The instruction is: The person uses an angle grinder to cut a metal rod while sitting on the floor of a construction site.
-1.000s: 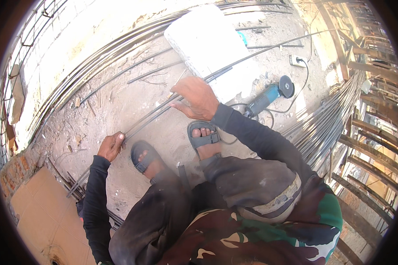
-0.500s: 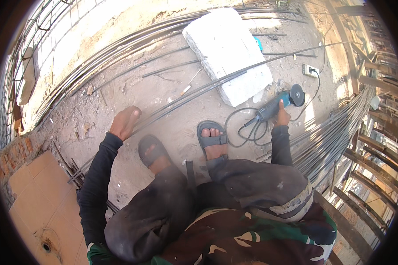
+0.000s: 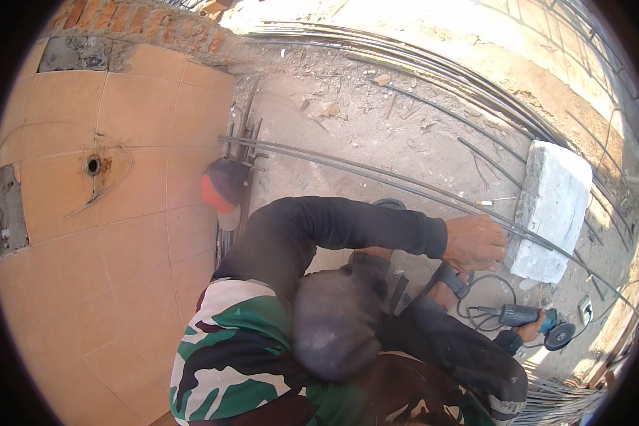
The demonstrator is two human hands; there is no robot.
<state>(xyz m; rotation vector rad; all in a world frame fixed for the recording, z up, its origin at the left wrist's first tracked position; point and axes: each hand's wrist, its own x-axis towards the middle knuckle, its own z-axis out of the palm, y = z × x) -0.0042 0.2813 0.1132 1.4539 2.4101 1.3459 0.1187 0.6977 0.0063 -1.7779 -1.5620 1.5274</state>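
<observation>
My right hand [image 3: 530,329] is wrapped round the teal and dark angle grinder [image 3: 524,316], which lies low on the ground at the right. The grinder's dark round disc [image 3: 559,336] faces up at its far right end. Stretched across my knees, my left arm brings my left hand [image 3: 476,243] beside two long steel rods [image 3: 376,172]. Its back faces up and its fingers are curled down; whatever they hold is hidden. The rods slant across the ground and over the edge of a white block [image 3: 555,206].
Orange floor tiles [image 3: 121,220] cover the left. A red and black cap [image 3: 224,184] is by short bars at their edge. More rods [image 3: 433,67] run along the back. A white socket box [image 3: 586,310] with a cord stands right of the grinder; a rod bundle [image 3: 561,405] lies lower right.
My view has swung to the left, bringing in more orange tiles. My left hand has crossed rightward along the rods toward the block. My right hand keeps hold of the grinder.
</observation>
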